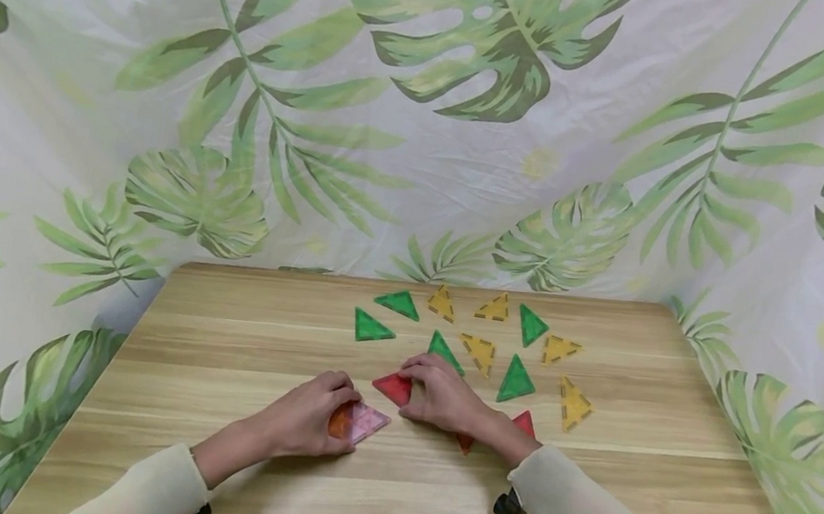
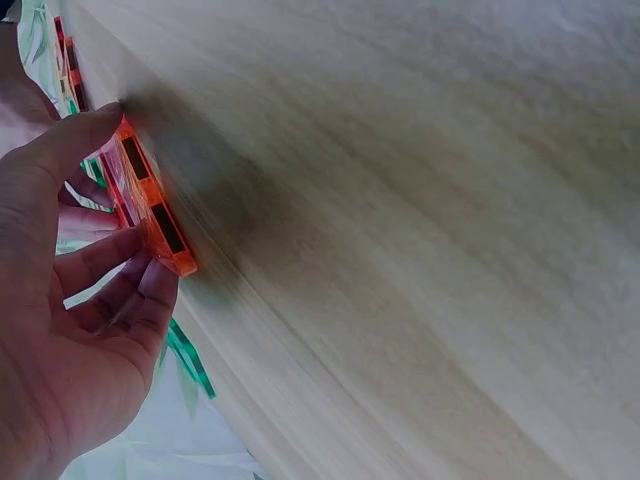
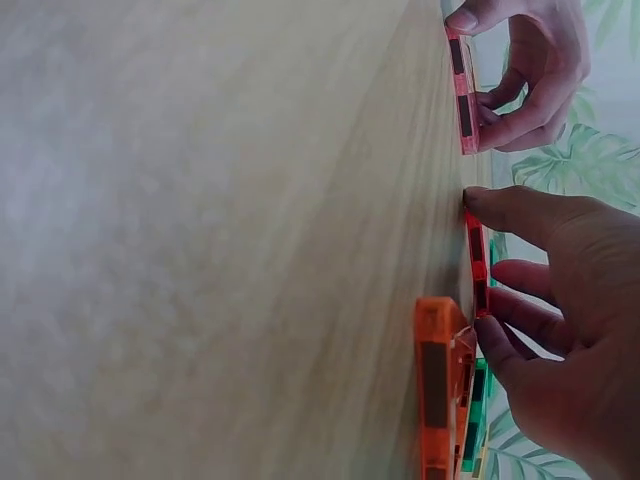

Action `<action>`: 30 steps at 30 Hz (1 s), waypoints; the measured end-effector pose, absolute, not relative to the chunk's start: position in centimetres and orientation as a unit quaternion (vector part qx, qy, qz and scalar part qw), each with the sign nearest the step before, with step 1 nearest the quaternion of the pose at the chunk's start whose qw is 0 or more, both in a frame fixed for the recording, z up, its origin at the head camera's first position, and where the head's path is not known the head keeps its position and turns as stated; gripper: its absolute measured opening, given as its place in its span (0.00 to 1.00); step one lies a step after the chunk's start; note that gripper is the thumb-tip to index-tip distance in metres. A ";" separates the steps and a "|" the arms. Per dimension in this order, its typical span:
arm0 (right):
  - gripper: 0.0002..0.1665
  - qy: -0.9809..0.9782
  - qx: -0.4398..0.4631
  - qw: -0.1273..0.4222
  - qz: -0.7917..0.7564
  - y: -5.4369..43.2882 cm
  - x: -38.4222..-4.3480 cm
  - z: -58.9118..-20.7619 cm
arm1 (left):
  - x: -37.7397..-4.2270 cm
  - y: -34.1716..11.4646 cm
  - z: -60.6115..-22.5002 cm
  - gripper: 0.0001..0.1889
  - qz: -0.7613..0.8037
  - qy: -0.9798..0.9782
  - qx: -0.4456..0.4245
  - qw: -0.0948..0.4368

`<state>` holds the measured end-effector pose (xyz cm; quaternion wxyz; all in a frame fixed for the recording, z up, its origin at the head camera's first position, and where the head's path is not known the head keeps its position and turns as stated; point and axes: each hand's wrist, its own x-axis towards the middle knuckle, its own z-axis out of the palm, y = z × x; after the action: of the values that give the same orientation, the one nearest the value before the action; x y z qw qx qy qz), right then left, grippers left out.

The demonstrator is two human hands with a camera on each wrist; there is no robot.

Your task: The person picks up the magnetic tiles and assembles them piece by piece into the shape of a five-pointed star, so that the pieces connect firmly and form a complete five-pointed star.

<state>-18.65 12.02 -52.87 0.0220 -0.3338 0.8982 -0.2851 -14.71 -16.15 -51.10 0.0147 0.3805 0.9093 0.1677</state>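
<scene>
The left hand (image 1: 304, 422) pinches the orange tile (image 1: 341, 422), the pink tile (image 1: 369, 422) on its right-hand side; the right hand (image 1: 448, 396) pinches the red tile (image 1: 392, 387). Light edge grips, tiles level with the desk (image 1: 236, 347), should help alignment.

No text, label, brand, number or sign can be read on the flat, coloured, translucent triangular tiles (image 1: 516, 380), light wood-grain table (image 1: 222, 346) or leaf-printed white cloth (image 1: 428, 179)
</scene>
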 end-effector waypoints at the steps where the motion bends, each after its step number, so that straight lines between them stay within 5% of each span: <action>1: 0.32 0.898 -0.334 0.023 -0.285 12.0 -18.7 -52.9 | -14.7 -16.2 -51.1 0.33 0.169 0.909 0.381 0.013; 24: 0.30 0.883 -0.367 0.026 -0.292 13.7 -17.6 -51.5 | -15.5 -16.5 -52.1 0.30 0.190 0.912 0.358 -0.061; 30: 0.30 0.869 -0.392 0.055 -0.297 14.2 -16.8 -51.5 | -15.5 -17.1 -52.0 0.31 0.194 0.907 0.373 -0.034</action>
<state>-16.81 14.20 -51.55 0.0551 -0.3923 0.8689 -0.2969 -15.51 -17.09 -52.02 -0.0344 0.3731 0.9066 0.1944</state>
